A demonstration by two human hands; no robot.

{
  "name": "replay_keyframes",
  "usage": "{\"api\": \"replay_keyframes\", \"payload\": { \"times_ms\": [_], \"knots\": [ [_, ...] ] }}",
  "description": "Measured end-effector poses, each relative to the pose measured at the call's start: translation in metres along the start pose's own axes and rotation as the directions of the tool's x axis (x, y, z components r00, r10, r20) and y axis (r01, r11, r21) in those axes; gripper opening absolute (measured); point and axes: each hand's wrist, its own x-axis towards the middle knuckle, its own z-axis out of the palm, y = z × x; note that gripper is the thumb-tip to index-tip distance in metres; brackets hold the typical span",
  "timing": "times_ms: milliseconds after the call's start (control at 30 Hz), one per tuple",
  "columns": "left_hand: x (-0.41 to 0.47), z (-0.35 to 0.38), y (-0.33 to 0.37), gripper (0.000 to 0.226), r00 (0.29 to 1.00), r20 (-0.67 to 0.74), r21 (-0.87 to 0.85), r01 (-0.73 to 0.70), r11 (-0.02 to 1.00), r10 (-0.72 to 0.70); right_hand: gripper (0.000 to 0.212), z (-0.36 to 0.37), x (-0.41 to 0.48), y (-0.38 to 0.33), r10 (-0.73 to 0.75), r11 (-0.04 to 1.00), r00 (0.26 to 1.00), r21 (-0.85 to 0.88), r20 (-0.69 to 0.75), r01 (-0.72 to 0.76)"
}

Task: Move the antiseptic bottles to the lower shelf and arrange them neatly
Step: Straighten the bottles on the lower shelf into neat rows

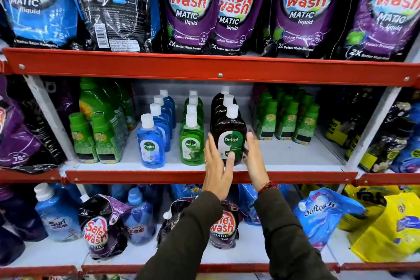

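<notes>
— Grip?

— Both hands open, fingers spread, flanking the front brown Dettol bottle [229, 136]. Left hand [217, 169] flat against or just beside its left flank, fingers pointing up, a ring on one finger. Right hand [255, 157] at its right flank, slightly blurred, fingertips near the shoulder of the bottle. No closed hold visible; hard to tell whether either palm actually touches.

— And the bottle itself?

— Upright at the front edge of the middle shelf [295, 154], white cap, green and white label facing forward. Heads a row of brown bottles [223, 102] running straight back.

— Other antiseptic rows?

— Just to the left, a row of green Dettol bottles [192, 138], upright, lined front to back. Further left, a row of blue Dettol bottles [151, 141], same order, leading bottle near the shelf edge. All three rows near one another, not touching.

— Around them?

— Green-capped bottles [97, 136] bunched at the left of the same shelf, a similar cluster [287, 120] at the right. Red rail [159, 176] along the shelf front, crossed by both wrists. Dark sleeves [284, 234] on both forearms, a red thread band [268, 186] at the right wrist.

— Above and below?

— Upper shelf packed with purple Safe Wash pouches [188, 11] and a blue pouch [29, 2]. Lower shelf [250, 254] holding a Surf bottle [58, 218], a slumped Safe Wash pouch [100, 227], a Softouch pouch [322, 213] and yellow packs [391, 225].
</notes>
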Motion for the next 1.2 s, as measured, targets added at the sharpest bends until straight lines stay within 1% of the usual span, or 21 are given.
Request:
{"api": "replay_keyframes", "payload": {
  "times_ms": [67, 133, 267, 333, 433, 567, 700, 733, 767, 800, 833, 867, 900, 933, 967, 1033, 1067, 1100, 1133, 1167, 1200],
  "knots": [
    [0.011, 0.005, 0.011, 0.082, 0.987, -0.005, -0.112, 0.159, 0.981, -0.160, 0.058, 0.003, 0.000, 0.005, 0.013, 1.000, 1.000, 0.017, 0.020, -0.013],
    [0.020, 0.005, 0.016, 0.073, 0.970, 0.020, -0.165, 0.240, 0.957, -0.241, 0.059, 0.006, -0.001, 0.007, 0.016, 1.000, 1.000, 0.017, 0.017, -0.017],
    [0.023, 0.000, 0.015, 0.063, 0.976, 0.028, -0.165, 0.218, 0.962, -0.216, 0.087, 0.004, 0.001, 0.011, 0.032, 0.999, 0.999, 0.011, 0.034, -0.033],
    [0.021, 0.000, 0.013, 0.062, 0.975, 0.029, -0.161, 0.221, 0.962, -0.219, 0.096, 0.003, 0.003, 0.013, 0.027, 1.000, 0.999, -0.016, 0.036, -0.026],
    [0.021, -0.002, 0.011, 0.062, 0.976, 0.033, -0.153, 0.218, 0.964, -0.215, 0.089, 0.005, 0.001, 0.011, 0.028, 0.999, 0.999, -0.022, 0.030, -0.027],
    [0.020, -0.005, 0.012, 0.062, 0.977, 0.052, -0.173, 0.213, 0.962, -0.207, 0.097, 0.006, -0.001, 0.012, 0.019, 0.998, 0.999, -0.062, 0.029, -0.017],
    [0.017, -0.005, 0.006, 0.080, 0.973, 0.094, -0.173, 0.224, 0.959, -0.210, 0.095, 0.002, 0.007, 0.018, 0.039, 0.994, 0.999, -0.108, 0.038, -0.034],
    [0.014, -0.004, 0.004, 0.079, 0.976, 0.071, -0.154, 0.214, 0.965, -0.205, 0.092, 0.003, 0.003, 0.015, 0.023, 0.992, 1.000, -0.125, 0.012, -0.022],
    [0.010, -0.005, 0.002, 0.074, 0.984, 0.014, -0.131, 0.180, 0.975, -0.180, 0.084, 0.007, -0.006, 0.009, -0.007, 0.991, 0.999, -0.132, -0.031, 0.003],
    [0.004, -0.007, 0.001, 0.067, 0.987, -0.075, -0.110, 0.132, 0.985, -0.140, 0.070, 0.011, -0.015, 0.005, -0.072, 0.991, 0.993, -0.122, -0.095, 0.060],
    [-0.001, -0.011, 0.000, 0.060, 0.979, -0.182, -0.091, 0.075, 0.993, -0.090, 0.056, 0.014, -0.025, 0.003, -0.165, 0.984, 0.969, -0.101, -0.187, 0.148],
    [-0.005, -0.017, -0.002, 0.054, 0.961, -0.275, -0.074, 0.019, 0.997, -0.039, 0.046, 0.017, -0.034, 0.005, -0.251, 0.968, 0.926, -0.081, -0.280, 0.238],
    [-0.006, -0.023, -0.006, 0.049, 0.938, -0.346, -0.058, -0.031, 0.998, 0.009, 0.041, 0.021, -0.042, 0.004, -0.306, 0.951, 0.893, -0.067, -0.329, 0.301],
    [-0.005, -0.029, -0.009, 0.045, 0.916, -0.398, -0.045, -0.065, 0.997, 0.041, 0.039, 0.026, -0.046, 0.005, -0.338, 0.939, 0.885, -0.053, -0.321, 0.340],
    [-0.001, -0.035, -0.013, 0.042, 0.896, -0.441, -0.044, -0.082, 0.996, 0.054, 0.037, 0.033, -0.048, 0.005, -0.342, 0.938, 0.900, -0.042, -0.271, 0.344],
    [0.005, -0.046, -0.012, 0.042, 0.870, -0.493, -0.105, -0.053, 0.993, -0.006, 0.036, 0.050, -0.048, 0.007, -0.263, 0.965, 0.961, -0.029, -0.082, 0.262],
    [0.009, -0.052, -0.008, 0.044, 0.867, -0.495, -0.151, -0.012, 0.989, -0.065, 0.041, 0.059, -0.047, 0.009, -0.197, 0.980, 0.980, -0.027, 0.017, 0.198],
    [0.013, -0.057, -0.006, 0.047, 0.871, -0.470, -0.202, 0.052, 0.978, -0.143, 0.052, 0.068, -0.047, 0.010, -0.132, 0.990, 0.987, -0.046, 0.094, 0.137],
    [0.019, -0.061, -0.009, 0.052, 0.878, -0.422, -0.257, 0.125, 0.958, -0.228, 0.069, 0.076, -0.046, 0.011, -0.082, 0.993, 0.986, -0.077, 0.147, 0.094],
    [0.026, -0.066, -0.013, 0.062, 0.894, -0.345, -0.319, 0.174, 0.932, -0.285, 0.085, 0.084, -0.046, 0.011, -0.040, 0.990, 0.984, -0.129, 0.172, 0.063],
    [0.031, -0.072, -0.016, 0.077, 0.907, -0.260, -0.384, 0.217, 0.898, -0.330, 0.095, 0.092, -0.045, 0.011, -0.015, 0.985, 0.981, -0.163, 0.192, 0.047]
  ]
}}
